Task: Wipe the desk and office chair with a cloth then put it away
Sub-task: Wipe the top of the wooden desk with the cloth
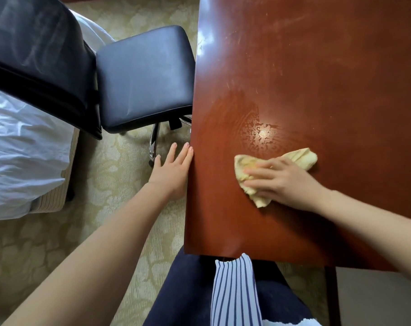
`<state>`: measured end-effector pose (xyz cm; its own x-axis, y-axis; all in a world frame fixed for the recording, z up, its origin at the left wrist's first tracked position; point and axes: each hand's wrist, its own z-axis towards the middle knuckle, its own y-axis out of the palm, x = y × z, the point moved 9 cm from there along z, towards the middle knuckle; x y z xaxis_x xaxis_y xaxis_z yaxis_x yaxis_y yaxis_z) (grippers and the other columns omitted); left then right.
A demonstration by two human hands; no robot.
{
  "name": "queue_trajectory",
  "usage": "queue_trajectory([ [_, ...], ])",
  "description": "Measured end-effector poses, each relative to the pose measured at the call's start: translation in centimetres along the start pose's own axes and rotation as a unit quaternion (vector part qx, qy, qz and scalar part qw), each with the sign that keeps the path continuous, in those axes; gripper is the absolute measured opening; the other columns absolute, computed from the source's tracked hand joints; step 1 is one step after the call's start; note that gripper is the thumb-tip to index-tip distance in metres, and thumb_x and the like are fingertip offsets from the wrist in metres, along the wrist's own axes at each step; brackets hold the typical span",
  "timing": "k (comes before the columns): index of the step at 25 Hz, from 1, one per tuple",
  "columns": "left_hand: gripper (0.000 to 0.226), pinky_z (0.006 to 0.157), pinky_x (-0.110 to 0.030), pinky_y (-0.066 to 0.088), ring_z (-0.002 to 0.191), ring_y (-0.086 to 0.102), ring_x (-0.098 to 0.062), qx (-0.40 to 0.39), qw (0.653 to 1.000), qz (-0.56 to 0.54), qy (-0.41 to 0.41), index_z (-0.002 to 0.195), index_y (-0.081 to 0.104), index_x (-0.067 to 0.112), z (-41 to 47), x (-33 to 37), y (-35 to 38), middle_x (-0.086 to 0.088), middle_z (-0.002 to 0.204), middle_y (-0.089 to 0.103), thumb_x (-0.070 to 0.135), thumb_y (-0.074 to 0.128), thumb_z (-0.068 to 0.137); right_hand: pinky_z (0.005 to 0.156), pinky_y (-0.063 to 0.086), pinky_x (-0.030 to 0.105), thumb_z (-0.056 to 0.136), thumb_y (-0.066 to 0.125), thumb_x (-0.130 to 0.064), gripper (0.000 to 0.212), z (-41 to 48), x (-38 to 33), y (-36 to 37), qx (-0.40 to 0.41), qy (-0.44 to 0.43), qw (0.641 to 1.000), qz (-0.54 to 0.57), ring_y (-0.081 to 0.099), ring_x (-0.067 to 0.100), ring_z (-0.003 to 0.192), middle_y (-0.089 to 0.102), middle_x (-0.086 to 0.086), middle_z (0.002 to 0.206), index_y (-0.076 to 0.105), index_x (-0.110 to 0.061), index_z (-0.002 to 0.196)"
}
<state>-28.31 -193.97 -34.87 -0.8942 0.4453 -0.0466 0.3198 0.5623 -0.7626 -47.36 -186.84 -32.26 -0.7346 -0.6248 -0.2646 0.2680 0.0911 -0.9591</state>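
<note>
At the far left lies white bedding (23, 147), and beside it stands the black office chair (143, 78) on a patterned carpet (110, 184). The left hand (173, 170) has straight fingers, holds nothing, and touches the left edge of the desk (317, 78). On the desk, the right hand (282, 182) presses the yellow cloth (301, 157) down with flat, spread fingers.

Bare polished top is stretching across the far and right parts of the desk (317, 67), offering open passage. The office chair (143, 76) is standing just beside its left edge, crowding that side, and a bed (23, 149) is lying beyond.
</note>
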Motion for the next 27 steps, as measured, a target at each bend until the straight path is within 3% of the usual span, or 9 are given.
queue_trajectory([
  [3,0.075,0.117,-0.052,0.007,0.145,-0.017,-0.027,0.079,0.994,0.069,0.016,0.150,-0.002,0.007,0.1,0.8,-0.9,-0.007,0.158,-0.016,0.010,0.040,0.089,0.078,0.048,0.045,0.075,0.079,-0.023,0.038,-1.4,5.9,-1.5,0.026,0.133,0.991,-0.022,0.063,0.034,0.095,0.066,0.002,0.121,0.072,-0.025,0.112],
  [5,0.068,0.116,-0.051,0.006,0.146,-0.012,-0.026,0.120,0.988,0.096,0.032,0.149,0.011,0.003,0.3,1.2,-1.9,-0.010,0.159,-0.009,0.015,0.041,0.089,0.085,0.040,0.045,0.084,0.071,-0.025,0.037,-2.9,10.0,-2.8,0.067,0.272,0.960,-0.021,0.055,0.034,0.105,0.062,0.001,0.128,0.065,-0.029,0.120],
  [8,0.055,0.115,-0.050,0.006,0.147,-0.001,-0.024,0.169,0.977,0.108,0.072,0.143,0.033,0.006,0.8,1.2,-3.6,-0.009,0.160,0.001,0.020,0.039,0.091,0.095,0.029,0.041,0.093,0.057,-0.034,0.033,-4.8,14.2,-3.4,0.125,0.494,0.860,0.005,0.041,0.028,0.119,0.052,-0.006,0.139,0.060,-0.033,0.126],
  [11,0.051,0.115,-0.050,0.005,0.146,0.005,-0.024,0.178,0.968,0.117,0.132,0.141,0.038,0.012,1.7,0.3,-5.0,-0.007,0.159,0.007,0.022,0.040,0.091,0.100,0.025,0.041,0.095,0.053,-0.036,0.032,-3.9,13.9,-2.9,0.192,0.639,0.744,0.028,0.038,0.026,0.122,0.050,-0.011,0.140,0.060,-0.033,0.126],
  [13,0.054,0.115,-0.050,0.004,0.146,0.005,-0.024,0.176,0.960,0.129,0.177,0.144,0.033,0.014,2.1,-0.7,-5.8,-0.006,0.159,0.010,0.023,0.041,0.091,0.103,0.026,0.043,0.095,0.052,-0.039,0.032,-2.1,12.2,-1.8,0.203,0.710,0.673,0.041,0.037,0.025,0.122,0.048,-0.013,0.141,0.059,-0.036,0.127],
  [15,0.055,0.115,-0.052,0.002,0.145,0.006,-0.026,0.182,0.947,0.140,0.222,0.145,0.031,0.014,2.5,-1.6,-6.9,-0.007,0.158,0.012,0.022,0.041,0.092,0.103,0.027,0.044,0.095,0.052,-0.040,0.032,0.6,10.1,-0.8,0.209,0.739,0.638,0.053,0.036,0.024,0.122,0.048,-0.014,0.141,0.059,-0.036,0.127],
  [20,0.056,0.115,-0.052,-0.001,0.145,0.008,-0.028,0.190,0.912,0.156,0.329,0.144,0.033,0.016,3.0,-4.9,-9.6,-0.007,0.157,0.016,0.026,0.045,0.091,0.095,0.028,0.040,0.093,0.055,-0.039,0.031,8.8,2.9,1.6,0.215,0.722,0.657,0.030,0.039,0.021,0.119,0.049,-0.012,0.141,0.060,-0.038,0.124],
  [24,0.056,0.115,-0.052,0.002,0.145,0.009,-0.028,0.176,0.898,0.166,0.367,0.145,0.029,0.016,3.3,-5.8,-10.0,-0.007,0.157,0.015,0.022,0.043,0.091,0.092,0.030,0.040,0.089,0.064,-0.031,0.034,12.1,-2.5,3.3,0.202,0.677,0.707,0.027,0.044,0.022,0.119,0.052,-0.011,0.138,0.062,-0.036,0.123],
  [27,0.063,0.115,-0.051,0.004,0.146,0.004,-0.026,0.145,0.892,0.173,0.391,0.149,0.018,0.016,4.2,-4.6,-9.6,-0.007,0.159,0.010,0.022,0.043,0.091,0.087,0.037,0.044,0.079,0.076,-0.019,0.035,13.1,-5.5,3.4,0.198,0.593,0.781,0.018,0.054,0.030,0.111,0.061,-0.007,0.128,0.071,-0.029,0.112],
])
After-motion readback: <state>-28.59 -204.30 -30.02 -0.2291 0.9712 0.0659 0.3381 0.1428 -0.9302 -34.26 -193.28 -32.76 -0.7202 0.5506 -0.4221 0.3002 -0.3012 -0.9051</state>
